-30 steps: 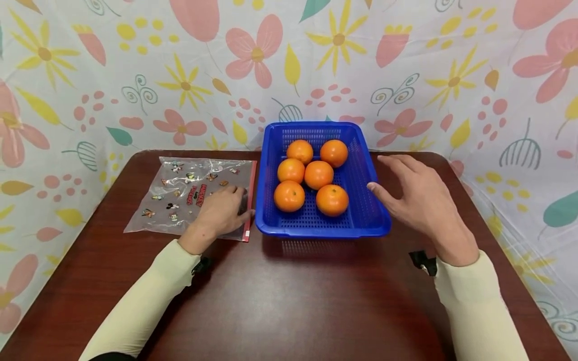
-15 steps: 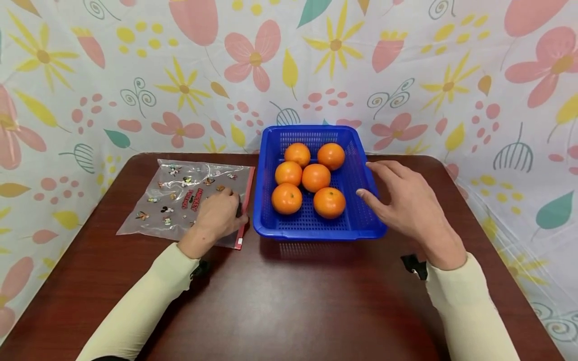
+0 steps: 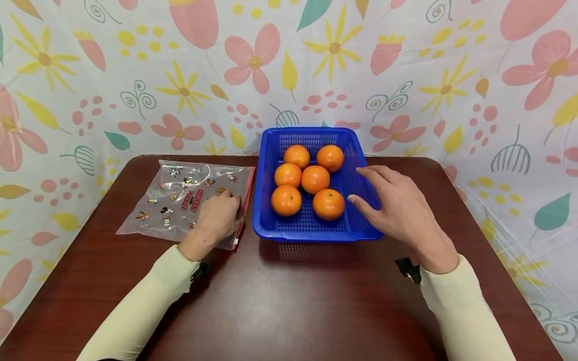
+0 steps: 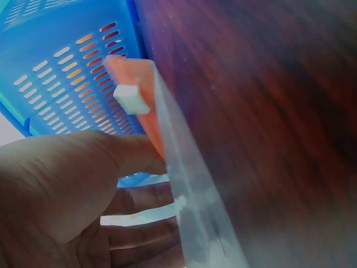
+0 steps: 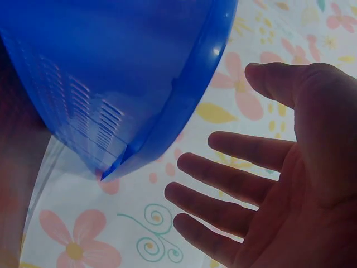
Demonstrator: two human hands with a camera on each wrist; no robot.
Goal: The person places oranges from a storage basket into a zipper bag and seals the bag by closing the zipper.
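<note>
A clear zip bag [image 3: 180,198] printed with cartoon figures lies flat on the left of the table. My left hand [image 3: 218,214] is at its right edge. In the left wrist view the thumb [image 4: 111,156] and the fingers under the plastic pinch the bag [image 4: 192,195] at its red zip strip. A blue perforated basket [image 3: 311,235] holds several oranges. My right hand [image 3: 388,203] hovers with spread fingers over the basket's right side, thumb close to the front right orange [image 3: 328,204], holding nothing. The right wrist view shows the open palm [image 5: 279,184] beside the basket wall [image 5: 122,67].
The dark wooden table [image 3: 289,301] has bare room in front of the basket and the bag. A flowered curtain [image 3: 289,65] closes off the back and both sides. The basket's wall [image 4: 61,72] stands right beside the bag's zip edge.
My right hand has moved left, from beside the basket to over its right rim. The left hand has closed on the bag's zip edge, which has lifted a little.
</note>
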